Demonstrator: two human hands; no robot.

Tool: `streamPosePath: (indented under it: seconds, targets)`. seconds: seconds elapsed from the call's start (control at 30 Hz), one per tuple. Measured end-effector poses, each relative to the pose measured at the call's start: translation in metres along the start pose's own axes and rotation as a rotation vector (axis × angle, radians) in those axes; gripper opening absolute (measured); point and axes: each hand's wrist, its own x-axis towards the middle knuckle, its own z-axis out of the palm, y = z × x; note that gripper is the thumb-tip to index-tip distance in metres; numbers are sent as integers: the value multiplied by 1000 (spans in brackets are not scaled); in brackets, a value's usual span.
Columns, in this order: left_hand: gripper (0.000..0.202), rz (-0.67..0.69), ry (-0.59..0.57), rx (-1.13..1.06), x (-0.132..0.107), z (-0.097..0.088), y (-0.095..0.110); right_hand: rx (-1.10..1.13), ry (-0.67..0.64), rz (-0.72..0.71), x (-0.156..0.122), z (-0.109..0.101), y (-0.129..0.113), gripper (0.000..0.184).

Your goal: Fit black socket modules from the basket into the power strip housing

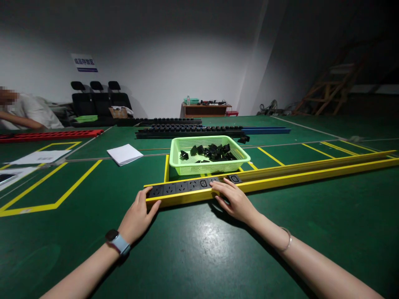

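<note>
A long yellow channel [280,178] lies across the green table, with a row of black socket modules [170,189] seated in its left part. My left hand [137,216] is closed around the channel's left end, its thumb along the front wall. Over the modules farther right, my right hand [232,199] lies with fingers stretched out, fingertips touching them and thumb apart near the front wall. One socket module [235,179] shows just beyond that hand, and its fingers partly cover others. Behind the channel stands a light green basket [210,168] holding several loose black modules [218,152].
Dark rails with black modules [190,132] and a blue rail [264,130] lie farther back. White paper [124,155] is at left, near yellow tape markings [77,185]. A person [34,110] sits behind a red rail [50,135] at far left.
</note>
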Motion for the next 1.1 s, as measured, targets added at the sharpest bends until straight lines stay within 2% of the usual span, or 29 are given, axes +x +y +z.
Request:
streamPosePath:
  seconds: [0.53,0.73,1.1]
  targets:
    - [48,6,-13,3,-1,-1,0,9,79,27,-6,1,11,35]
    - [48,6,-3,1,0,0,0,-139,-32,-12,-7,1,8,36]
    - [50,-3,-24,5,-1,1,-2,-370,-88,128,-7,-1,7,48]
